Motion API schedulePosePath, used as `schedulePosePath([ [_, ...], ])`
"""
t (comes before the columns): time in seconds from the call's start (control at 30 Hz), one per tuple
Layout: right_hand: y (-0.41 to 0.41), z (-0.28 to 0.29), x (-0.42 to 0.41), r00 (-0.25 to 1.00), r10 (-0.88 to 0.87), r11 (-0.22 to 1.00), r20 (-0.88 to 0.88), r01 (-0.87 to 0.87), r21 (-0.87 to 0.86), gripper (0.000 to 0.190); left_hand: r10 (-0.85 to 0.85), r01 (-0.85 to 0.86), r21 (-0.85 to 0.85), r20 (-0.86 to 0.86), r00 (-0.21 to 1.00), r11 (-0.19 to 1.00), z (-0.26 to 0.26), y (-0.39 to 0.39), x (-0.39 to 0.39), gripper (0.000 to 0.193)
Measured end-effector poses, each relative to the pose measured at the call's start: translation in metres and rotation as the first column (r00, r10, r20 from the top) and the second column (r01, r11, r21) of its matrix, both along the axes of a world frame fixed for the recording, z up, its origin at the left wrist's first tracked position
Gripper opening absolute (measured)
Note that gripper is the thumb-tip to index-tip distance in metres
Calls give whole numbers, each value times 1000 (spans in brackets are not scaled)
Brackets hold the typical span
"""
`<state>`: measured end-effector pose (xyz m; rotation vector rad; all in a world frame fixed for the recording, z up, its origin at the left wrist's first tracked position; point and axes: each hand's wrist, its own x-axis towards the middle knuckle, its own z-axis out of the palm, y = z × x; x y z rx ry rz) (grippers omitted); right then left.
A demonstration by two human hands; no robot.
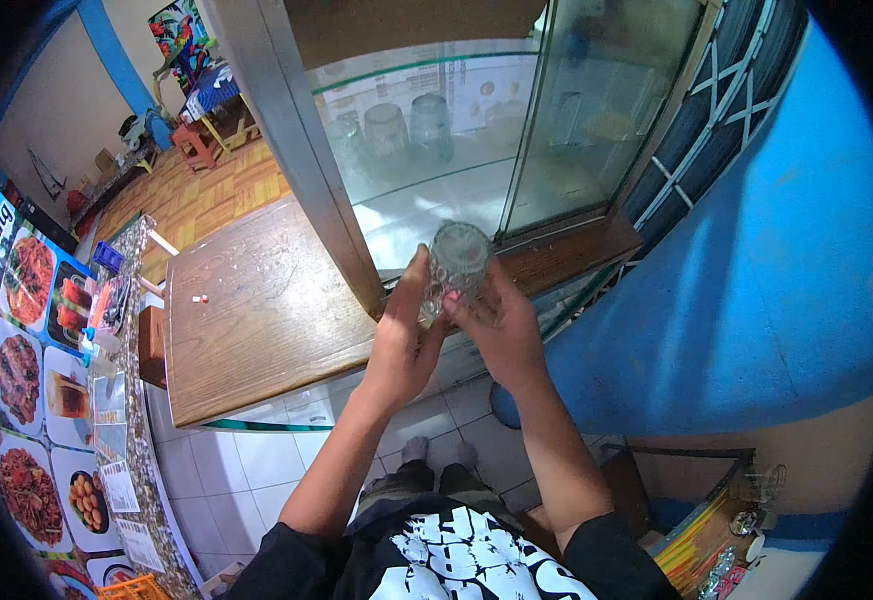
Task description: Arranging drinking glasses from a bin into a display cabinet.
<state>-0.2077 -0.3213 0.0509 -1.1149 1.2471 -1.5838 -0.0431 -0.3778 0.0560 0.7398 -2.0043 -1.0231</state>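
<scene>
My left hand [399, 337] and my right hand [508, 330] hold clear patterned glassware between them, in front of the opening of a glass display cabinet [298, 112]. One drinking glass [463, 247] shows its round end towards me. Fingers hide its lower part, and I cannot tell whether a second glass is held with it. Inside the cabinet, several upside-down-looking drinking glasses [385, 126] stand in a row on a glass shelf [436, 176]. A sliding glass pane [586, 127] covers the cabinet's right side.
A wooden counter top [271, 322] extends to the left, with a small red-and-white item [200, 299] on it. A blue wall [744, 300] curves along the right, beside a folding metal grille [706, 120]. At lower right stands a table [699, 540] with glassware. Food banners [24, 360] line the left.
</scene>
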Motion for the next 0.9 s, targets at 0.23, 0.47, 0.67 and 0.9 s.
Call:
schedulePosePath([
  [0.23,-47,12,-2,987,-33,996,-157,20,-88,82,269,-283,-192,-96,958,940,-19,-14,-33,81],
  [0.47,-108,11,-5,958,-34,994,-285,3,-108,80,367,-318,188,-375,851,929,-16,-27,-62,76],
  [0.67,-150,14,-4,926,53,997,-374,-70,-34,81,494,-445,219,-314,810,868,-13,-55,-71,73],
  [0.9,-172,11,-2,887,80,989,-454,-127,-74,78,612,-515,343,-312,727,786,-1,-66,-84,76],
])
